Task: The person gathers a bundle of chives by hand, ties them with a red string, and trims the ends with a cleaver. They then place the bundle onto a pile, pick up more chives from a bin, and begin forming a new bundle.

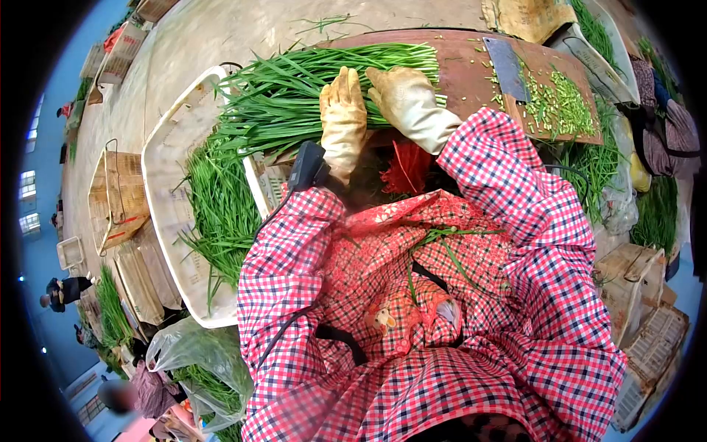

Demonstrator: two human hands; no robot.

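Note:
A thick bunch of garlic chives [287,96] lies across the wooden board [456,66], cut ends to the right. On its near middle rests my left hand [343,118], in a stained yellowish glove, fingers stretched out flat. My right hand [409,103], gloved too, lies over the bunch near the cut ends; its fingers look loosely bent and partly turned from view, not gripping. A cleaver [504,70] with a wooden handle lies flat on the board to the right, apart from both hands. Chopped stem bits [556,107] are scattered around it.
A white plastic crate [166,177] with more chives stands at my left. A clear plastic bag [213,361] of chives sits below it. Worn boxes [121,191] stand farther left, and crates [633,295] are at my right. Another person [66,291] is far left.

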